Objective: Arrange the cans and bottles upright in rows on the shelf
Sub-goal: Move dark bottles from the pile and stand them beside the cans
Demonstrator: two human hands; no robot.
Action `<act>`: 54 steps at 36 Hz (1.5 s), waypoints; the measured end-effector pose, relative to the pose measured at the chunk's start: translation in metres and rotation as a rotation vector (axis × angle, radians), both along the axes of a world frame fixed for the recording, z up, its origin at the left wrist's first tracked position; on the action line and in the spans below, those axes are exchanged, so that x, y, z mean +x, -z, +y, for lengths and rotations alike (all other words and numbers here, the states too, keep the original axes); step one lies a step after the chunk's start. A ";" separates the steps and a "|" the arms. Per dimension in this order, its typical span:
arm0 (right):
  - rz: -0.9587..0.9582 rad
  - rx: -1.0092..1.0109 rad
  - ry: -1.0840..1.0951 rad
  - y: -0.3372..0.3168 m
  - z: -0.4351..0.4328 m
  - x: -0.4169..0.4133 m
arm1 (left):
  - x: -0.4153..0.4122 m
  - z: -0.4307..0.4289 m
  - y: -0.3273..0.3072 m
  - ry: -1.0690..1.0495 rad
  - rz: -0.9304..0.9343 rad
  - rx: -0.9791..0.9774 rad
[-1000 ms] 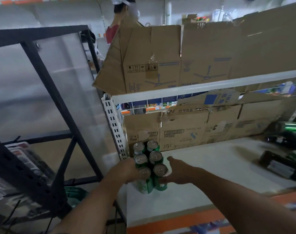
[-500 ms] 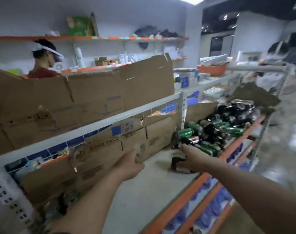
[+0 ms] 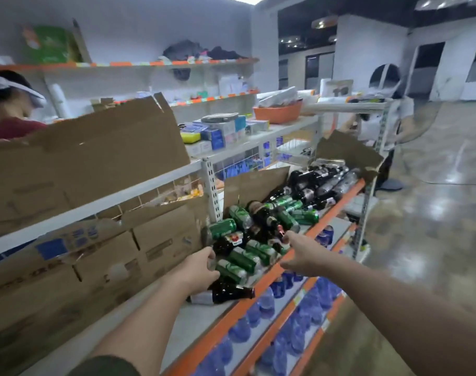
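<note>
both hands open and empty: left hand (image 3: 201, 268) nears a green can (image 3: 231, 270), right hand (image 3: 303, 253) a bottle neck (image 3: 281, 231); grip mid-body, avoid rolling neighbours.

Flattened cardboard boxes (image 3: 90, 147) line the rack; an orange basin (image 3: 278, 113), perhaps plastic, sits above.

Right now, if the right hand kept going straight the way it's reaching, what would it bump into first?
Probably the dark bottle lying in the pile just beyond the right hand; its fingers sit near the red-capped neck. Depth is unclear, so a green can beside it could come first.
</note>
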State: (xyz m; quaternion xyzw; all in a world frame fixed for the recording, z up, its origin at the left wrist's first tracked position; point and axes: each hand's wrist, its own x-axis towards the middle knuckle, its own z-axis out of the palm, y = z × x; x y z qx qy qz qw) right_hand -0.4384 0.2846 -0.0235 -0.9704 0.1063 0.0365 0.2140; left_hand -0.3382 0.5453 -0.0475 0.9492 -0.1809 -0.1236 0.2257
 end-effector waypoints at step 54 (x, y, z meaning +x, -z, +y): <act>0.315 -0.314 -0.497 0.145 0.009 0.235 | 0.144 -0.097 0.133 -0.059 0.361 0.203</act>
